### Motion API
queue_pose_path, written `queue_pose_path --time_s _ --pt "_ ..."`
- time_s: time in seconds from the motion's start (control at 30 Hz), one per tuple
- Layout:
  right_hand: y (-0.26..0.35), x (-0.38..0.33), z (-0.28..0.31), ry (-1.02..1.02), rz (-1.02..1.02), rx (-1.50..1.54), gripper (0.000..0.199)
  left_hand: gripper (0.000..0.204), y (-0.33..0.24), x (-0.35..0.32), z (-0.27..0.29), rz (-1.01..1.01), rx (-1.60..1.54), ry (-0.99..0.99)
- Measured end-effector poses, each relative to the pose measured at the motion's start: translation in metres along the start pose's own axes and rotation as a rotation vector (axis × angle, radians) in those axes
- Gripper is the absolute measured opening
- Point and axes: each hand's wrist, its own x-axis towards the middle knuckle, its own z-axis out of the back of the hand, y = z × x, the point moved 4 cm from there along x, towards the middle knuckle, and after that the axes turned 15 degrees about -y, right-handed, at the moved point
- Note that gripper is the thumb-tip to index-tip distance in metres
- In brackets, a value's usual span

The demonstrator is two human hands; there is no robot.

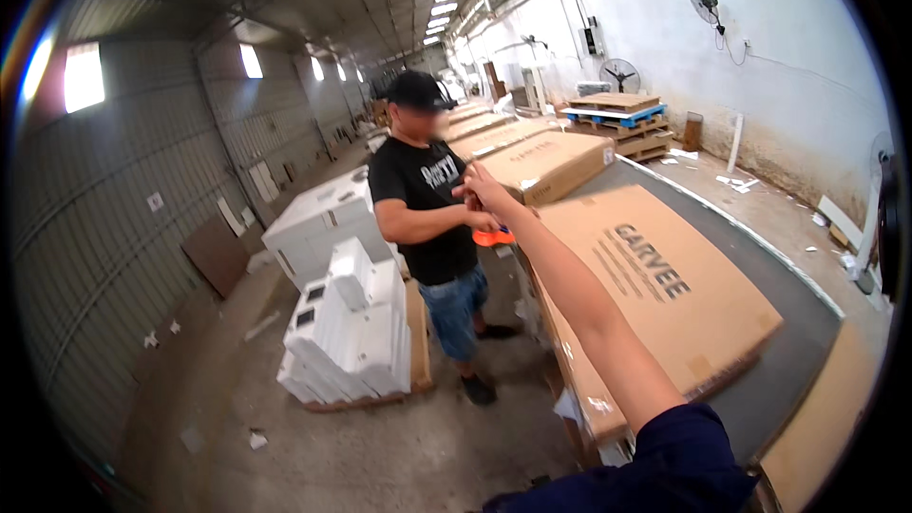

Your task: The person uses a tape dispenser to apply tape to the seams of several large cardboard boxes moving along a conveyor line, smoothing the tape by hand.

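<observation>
My bare right arm reaches from the lower right across a long brown cardboard box (655,294) toward a co-worker. My right hand (487,190) is raised in front of the co-worker's chest, fingers partly stretched out toward the left, with no object visible in them. Just below it, the co-worker's hand (483,221) is beside an orange object with a bit of blue (493,237), perhaps a tape dispenser; my arm partly hides it. My left hand is out of the picture.
The co-worker (423,180) stands left of the boxes. Behind are more cardboard boxes (546,161) in a row on a dark conveyor or table (760,408). White panels (351,342) are stacked on the floor at left. Pallets (627,119) and a floor fan (619,74) stand near the wall.
</observation>
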Motion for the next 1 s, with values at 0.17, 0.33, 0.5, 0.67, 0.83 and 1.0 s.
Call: queue_pose_path --time_s 0.17,0.33,0.5,0.67,0.83,1.0 --pt "-0.037 0.078 -0.039 -0.048 0.471 -0.086 0.047 0.032 -0.076 0.035 0.028 -0.045 -0.081 -0.058" --pt "-0.178 0.066 0.064 -0.13 0.267 -0.23 0.037 0.033 -0.162 0.116 0.051 -0.085 -0.059 -0.062" --pt "-0.297 0.004 0.273 -1.009 -0.018 -0.281 0.03 0.034 -0.241 0.201 0.068 -0.073 0.047 -0.023" --pt "-0.299 -0.054 0.325 -1.195 0.173 -0.468 0.021 0.036 -0.35 0.317 0.067 -0.197 0.277 0.024" --pt "-0.295 -0.026 0.277 -1.087 0.102 -0.553 0.02 0.051 -0.56 0.372 0.018 -1.125 0.527 0.153" --pt "-0.272 -0.024 0.293 -1.124 0.074 -0.642 0.019 0.091 -0.771 0.212 -0.148 -1.238 -0.064 0.377"
